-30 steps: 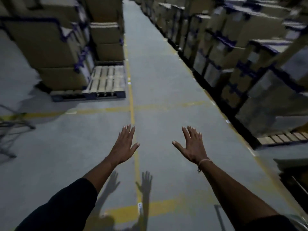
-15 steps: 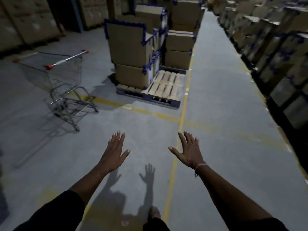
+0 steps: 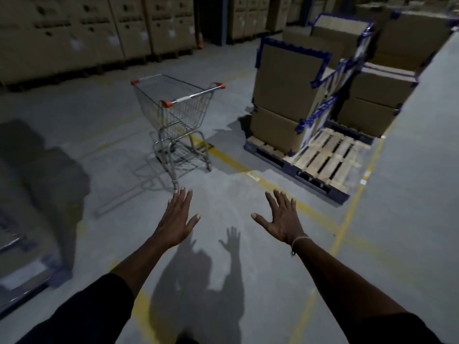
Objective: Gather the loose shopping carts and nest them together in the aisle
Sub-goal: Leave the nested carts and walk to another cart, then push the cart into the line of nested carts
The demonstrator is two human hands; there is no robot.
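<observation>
Warehouse floor (image 3: 248,281): left hand (image 3: 176,220) and right hand (image 3: 283,220), fingers spread and empty, reach toward the lone shopping cart (image 3: 177,112) beyond, apparently approaching its handle.

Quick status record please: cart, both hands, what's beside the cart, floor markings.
cart: one empty wire shopping cart, upright, standing alone on the concrete
left hand: empty, fingers spread, short of the cart
right hand: empty, fingers spread
beside cart: pallet of stacked cardboard boxes, to its right
floor: yellow line passing under the cart
</observation>
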